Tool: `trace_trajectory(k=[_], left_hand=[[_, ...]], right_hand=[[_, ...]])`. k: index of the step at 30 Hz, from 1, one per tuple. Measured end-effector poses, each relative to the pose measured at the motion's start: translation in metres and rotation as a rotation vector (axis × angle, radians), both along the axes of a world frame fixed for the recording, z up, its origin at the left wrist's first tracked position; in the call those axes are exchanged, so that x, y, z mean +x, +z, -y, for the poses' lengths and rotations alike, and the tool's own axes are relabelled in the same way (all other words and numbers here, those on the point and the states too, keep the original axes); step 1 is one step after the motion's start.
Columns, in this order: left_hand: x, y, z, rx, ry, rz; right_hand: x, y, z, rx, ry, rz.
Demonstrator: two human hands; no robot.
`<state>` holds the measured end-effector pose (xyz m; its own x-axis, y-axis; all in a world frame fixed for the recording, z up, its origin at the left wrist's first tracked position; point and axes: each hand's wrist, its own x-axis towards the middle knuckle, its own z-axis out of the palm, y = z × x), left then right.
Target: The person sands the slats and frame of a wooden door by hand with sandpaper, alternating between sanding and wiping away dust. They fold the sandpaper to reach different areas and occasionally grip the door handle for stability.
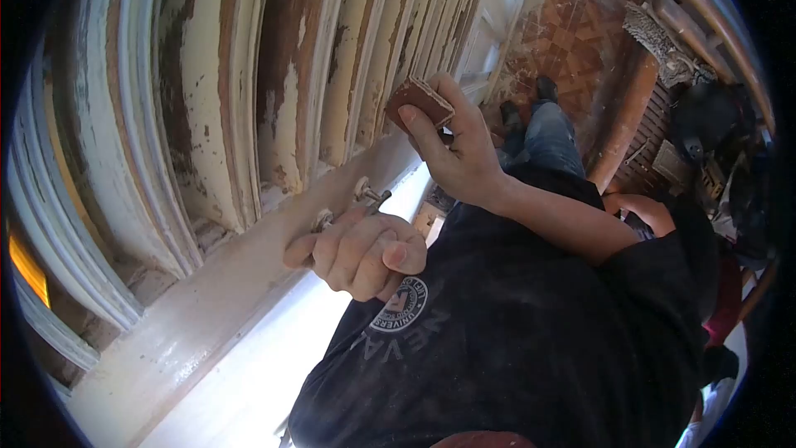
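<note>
My right hand [456, 149] is closed around a folded piece of brown sandpaper [421, 105], thumb on its face and fingers behind it. The sandpaper is held up beside the woodwork; whether it touches cannot be told. My left hand [361, 253] is a fist at a metal handle [377, 197] on the pale wooden edge, its fingers seeming to wrap around the part they hide. Facing both hands is a moulded wooden panel [315, 75] with cream paint worn in patches, bare brown wood showing between ridges.
Bright light comes through a gap [290, 340] beside the wooden edge. Patterned flooring [564, 25] lies at the top right, dusty in places. Along the right are a wooden rail [626, 116], a shaggy grey cloth [663, 41] and a dark bag-like item [709, 120].
</note>
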<state>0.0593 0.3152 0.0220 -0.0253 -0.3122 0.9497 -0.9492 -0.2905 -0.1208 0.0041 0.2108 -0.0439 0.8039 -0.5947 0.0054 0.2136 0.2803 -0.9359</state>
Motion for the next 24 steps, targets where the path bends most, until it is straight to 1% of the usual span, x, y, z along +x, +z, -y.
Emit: trace_trajectory(k=[1,2,4,5,7,9,11,12,14,15,17,18,19,21,22,24], left_hand=[[0.001,0.000,0.000,0.002,-0.015,0.003],[0.001,-0.001,0.000,0.016,-0.009,0.014],[-0.001,-0.001,-0.002,0.032,-0.015,0.014],[-0.002,-0.001,-0.002,0.030,-0.025,0.019],[-0.002,-0.002,-0.001,0.060,0.037,0.062],[0.000,-0.001,-0.001,0.061,0.037,0.067],[0.001,-0.001,-0.003,0.081,0.020,0.079],[0.000,0.000,-0.003,0.086,0.019,0.080],[-0.003,0.000,-0.002,0.099,0.038,0.059],[-0.003,0.000,-0.002,0.103,0.035,0.062],[-0.001,-0.001,-0.001,0.078,0.014,0.064],[0.000,-0.001,-0.001,0.081,0.010,0.068],[-0.001,0.000,0.000,0.082,0.031,0.086],[-0.001,0.000,-0.001,0.089,0.050,0.105],[0.000,0.000,-0.001,0.082,0.039,0.114],[0.004,-0.001,0.001,0.074,0.024,0.124]], right_hand=[[0.001,-0.001,-0.002,-0.093,-0.077,0.025],[-0.001,0.001,-0.003,-0.091,-0.088,0.028],[-0.007,0.005,-0.003,-0.194,-0.074,-0.028],[-0.005,0.007,-0.004,-0.196,-0.084,-0.024],[-0.001,0.011,-0.007,-0.193,-0.129,0.028],[0.002,0.020,-0.001,-0.158,-0.127,0.017],[0.002,0.020,0.000,-0.272,-0.085,-0.072],[0.001,0.021,0.001,-0.267,-0.086,-0.072],[-0.002,0.022,0.001,-0.109,-0.070,-0.063],[-0.003,0.019,0.001,-0.104,-0.073,-0.060],[0.003,0.009,0.003,-0.081,-0.230,-0.044],[0.014,0.002,0.005,-0.060,-0.318,0.033],[0.017,0.005,0.009,-0.055,-0.323,0.033],[0.020,0.015,0.018,0.006,-0.215,-0.051],[0.019,0.014,0.017,0.012,-0.218,-0.051],[0.015,0.011,0.011,-0.148,-0.235,-0.036]])
